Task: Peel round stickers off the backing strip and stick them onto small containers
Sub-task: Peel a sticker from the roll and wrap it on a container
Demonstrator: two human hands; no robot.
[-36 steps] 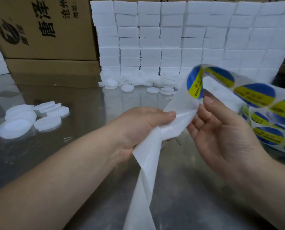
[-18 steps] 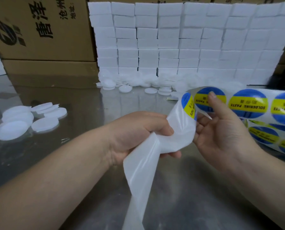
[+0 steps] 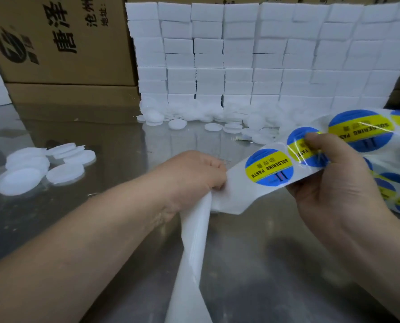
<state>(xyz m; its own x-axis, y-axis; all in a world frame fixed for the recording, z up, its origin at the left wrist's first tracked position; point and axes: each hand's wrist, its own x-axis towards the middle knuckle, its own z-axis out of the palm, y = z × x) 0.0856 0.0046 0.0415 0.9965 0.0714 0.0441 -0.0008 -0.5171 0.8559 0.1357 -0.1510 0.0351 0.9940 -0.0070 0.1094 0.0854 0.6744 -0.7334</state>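
desk: what did the frame show?

floor: a worker's left hand gripped the bare end of the backing strip, fingers curled round it, the spent length hanging toward the steel table. the right hand held the loaded part from beneath, its thumb pressed on the second sticker. the leading sticker, blue and yellow and marked "soldering paste", lay flat on the strip between the two hands, no edge lifted.

desk: and the containers?

floor: none in hand. a small group of flat white round containers sat well apart on the table to the left. more were heaped at the foot of a wall of white blocks, beside cardboard cartons.

desk: where might it have gone wrong?

floor: likely at the peel. with the strip held taut and flat, the leading sticker had nothing to lift it, and too gentle a bend would probably have left it riding on the liner. a hard tug could have torn the thin liner at the left-hand grip. the thumb bearing on the second sticker might have creased or smudged it. a freed sticker could have folded onto itself or caught a finger before reaching a container, since both hands were busy.
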